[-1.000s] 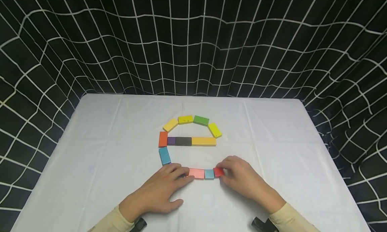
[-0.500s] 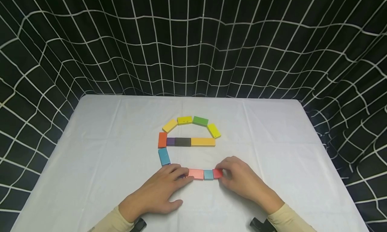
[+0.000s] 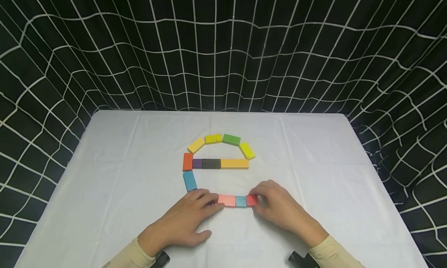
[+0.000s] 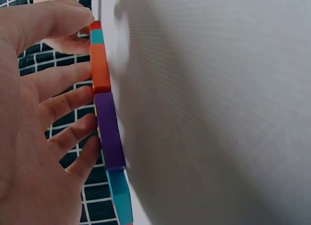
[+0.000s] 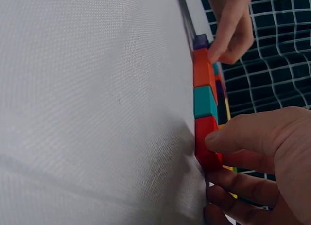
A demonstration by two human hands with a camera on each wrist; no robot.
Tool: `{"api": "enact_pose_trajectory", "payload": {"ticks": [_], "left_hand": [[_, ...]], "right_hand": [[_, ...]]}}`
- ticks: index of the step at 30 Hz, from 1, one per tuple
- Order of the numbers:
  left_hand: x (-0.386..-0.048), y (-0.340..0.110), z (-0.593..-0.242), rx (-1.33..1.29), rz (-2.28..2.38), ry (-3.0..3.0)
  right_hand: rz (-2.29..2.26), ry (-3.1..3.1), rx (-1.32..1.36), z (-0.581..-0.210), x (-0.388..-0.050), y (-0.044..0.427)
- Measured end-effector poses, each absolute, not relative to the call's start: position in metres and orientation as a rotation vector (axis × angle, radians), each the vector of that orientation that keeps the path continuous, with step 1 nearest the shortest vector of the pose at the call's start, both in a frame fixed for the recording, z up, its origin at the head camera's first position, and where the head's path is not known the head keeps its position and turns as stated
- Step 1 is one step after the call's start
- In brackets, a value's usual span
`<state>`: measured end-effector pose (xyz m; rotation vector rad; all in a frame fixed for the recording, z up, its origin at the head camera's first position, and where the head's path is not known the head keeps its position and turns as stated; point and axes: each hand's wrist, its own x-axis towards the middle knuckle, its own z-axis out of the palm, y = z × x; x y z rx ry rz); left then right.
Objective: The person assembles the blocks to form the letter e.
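Colored blocks lie end to end on the white-covered table. My right hand [image 3: 281, 206] pinches a red block [image 3: 251, 200] at the right end of the near row, its thumb on the block's near side in the right wrist view. A small teal block [image 3: 241, 201] touches the red one, followed by a salmon block [image 3: 227, 201]. My left hand [image 3: 186, 217] rests over the row's left part, fingers extended, touching the salmon block and a long purple block [image 4: 112, 132]. The hand mostly covers the purple block in the head view. A blue block [image 3: 189, 180] leads up from there.
Farther up, an orange-red block [image 3: 187, 161] adjoins a bar of purple [image 3: 197, 163], black [image 3: 211, 164] and yellow-orange [image 3: 234, 164] blocks. Above it arch yellow blocks [image 3: 213, 139] and a green block [image 3: 232, 139]. Dark cloth with white netting [image 3: 223, 66] surrounds the table [image 3: 122, 144].
Both hands keep their places on the row. The red block sits slightly straighter against the teal one; otherwise the view has shifted only slightly.
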<state>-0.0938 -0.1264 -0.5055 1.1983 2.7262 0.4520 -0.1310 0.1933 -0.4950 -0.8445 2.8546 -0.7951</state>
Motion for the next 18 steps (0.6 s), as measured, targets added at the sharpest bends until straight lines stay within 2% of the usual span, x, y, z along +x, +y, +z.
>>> {"api": "enact_pose_trajectory", "payload": {"ticks": [11,18], "left_hand": [[-0.0944,-0.128,-0.5023,1.187,0.442,2.718],[-0.1016,-0.1269,-0.5005,1.197,0.502,2.703]], "right_hand": [[-0.833,2.878,-0.891,-0.4956,-0.1269,0.1917],[-0.86,2.848,-0.797,-0.4942,-0.1289,0.191]]}}
